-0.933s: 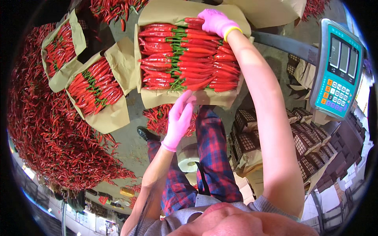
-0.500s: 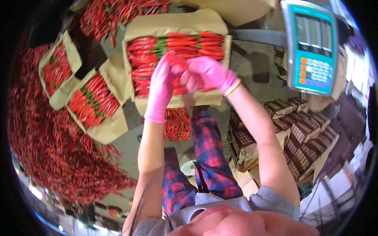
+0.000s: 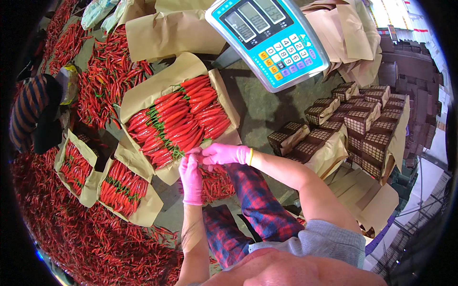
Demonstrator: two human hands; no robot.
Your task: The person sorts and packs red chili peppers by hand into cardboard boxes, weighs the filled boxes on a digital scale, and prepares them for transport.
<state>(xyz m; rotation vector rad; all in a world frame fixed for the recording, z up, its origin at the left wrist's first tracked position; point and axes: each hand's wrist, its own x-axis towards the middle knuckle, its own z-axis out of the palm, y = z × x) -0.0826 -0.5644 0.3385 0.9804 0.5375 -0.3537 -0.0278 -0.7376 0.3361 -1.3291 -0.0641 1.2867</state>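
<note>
My left hand (image 3: 192, 181) and my right hand (image 3: 224, 154), both in pink gloves, meet at the near corner of a paper-lined box. Their fingers are pinched together, and whatever is between them is too small or hidden to make out. Just beyond the fingertips, red chili peppers (image 3: 174, 119) lie packed in neat rows in the box, with green stems along the middle. Brown lining paper (image 3: 143, 102) stands up around the rows. Below my hands, more loose red chilies (image 3: 217, 183) lie in front of my knees.
A blue scale display (image 3: 272, 43) stands beyond the box. Two smaller paper-lined boxes of chilies (image 3: 123, 188) lie to the left, beside a large chili heap (image 3: 86, 229). Brown crates (image 3: 353, 124) are stacked at the right. Another person's striped sleeve (image 3: 29, 112) shows at far left.
The view has turned and shifted, so the scale sits nearer the middle. My hands have moved from over the chili rows to the box's near edge, still close together.
</note>
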